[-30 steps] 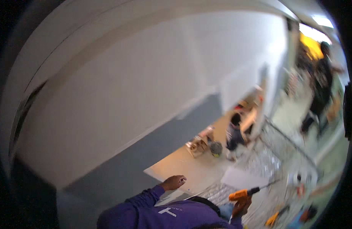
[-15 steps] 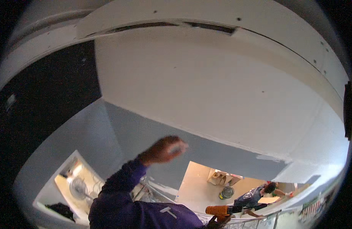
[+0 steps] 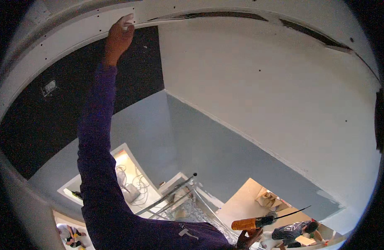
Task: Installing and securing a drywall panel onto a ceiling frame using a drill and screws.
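A tall wall, pale (image 3: 258, 96) above and grey (image 3: 221, 146) below, sweeps across the frame beside a dark wall (image 3: 140, 66) on the left, and here at lower right is the orange drill (image 3: 244, 224), gripped in the right hand (image 3: 249, 239), its long thin bit (image 3: 292, 211) aimed rightward. Now the change: half a second ago the left hand (image 3: 119, 37) was mid-frame; it's up at upper left, fingers curled at the pale board (image 3: 73, 38) dotted with dark spots! That puts it at overhead work, I'd judge, with the drill kept low. Something whitish shows at the fingertips; whether it's pinched or just dust, I can't tell. On to containers: beyond the drill, lower right, a brown box-like holder (image 3: 267, 198), contents too small to read. Farther right, a co-worker (image 3: 292, 230) bends over; lower left, cables (image 3: 138, 183) loop in a lit doorway.
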`<state>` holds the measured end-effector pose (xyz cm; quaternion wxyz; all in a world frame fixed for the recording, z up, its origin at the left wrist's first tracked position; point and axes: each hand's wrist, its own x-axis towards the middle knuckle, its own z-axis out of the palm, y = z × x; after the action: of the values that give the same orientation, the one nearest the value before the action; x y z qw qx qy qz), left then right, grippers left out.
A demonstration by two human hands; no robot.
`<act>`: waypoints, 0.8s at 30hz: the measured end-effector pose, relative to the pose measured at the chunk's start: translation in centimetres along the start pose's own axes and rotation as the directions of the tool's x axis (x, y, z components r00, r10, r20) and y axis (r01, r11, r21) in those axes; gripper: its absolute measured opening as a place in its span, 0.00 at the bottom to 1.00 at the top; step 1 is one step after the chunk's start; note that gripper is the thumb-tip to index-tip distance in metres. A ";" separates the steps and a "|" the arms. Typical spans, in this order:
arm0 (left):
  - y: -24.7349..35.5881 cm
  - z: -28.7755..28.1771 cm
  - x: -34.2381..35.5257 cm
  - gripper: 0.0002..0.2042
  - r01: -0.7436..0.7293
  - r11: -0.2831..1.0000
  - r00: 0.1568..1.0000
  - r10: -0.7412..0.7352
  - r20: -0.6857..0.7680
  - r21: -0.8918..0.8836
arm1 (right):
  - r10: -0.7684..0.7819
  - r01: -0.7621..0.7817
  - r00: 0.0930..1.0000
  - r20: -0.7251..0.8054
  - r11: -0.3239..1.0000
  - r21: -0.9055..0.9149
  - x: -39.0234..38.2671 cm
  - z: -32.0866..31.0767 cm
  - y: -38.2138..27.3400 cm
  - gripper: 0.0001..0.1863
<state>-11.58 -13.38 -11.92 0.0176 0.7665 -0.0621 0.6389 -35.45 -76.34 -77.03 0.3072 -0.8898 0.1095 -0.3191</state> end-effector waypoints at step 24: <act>-9.7 3.6 6.5 0.30 0.141 0.979 0.827 -0.033 0.561 -0.150 | -0.266 0.216 0.961 0.076 0.892 0.398 5.0 13.0 -14.6 0.48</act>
<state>-5.82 -4.61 -5.72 0.0989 0.9160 -0.0883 0.3787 -23.35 -60.57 -73.45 0.4406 -0.8372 -0.0869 -0.3121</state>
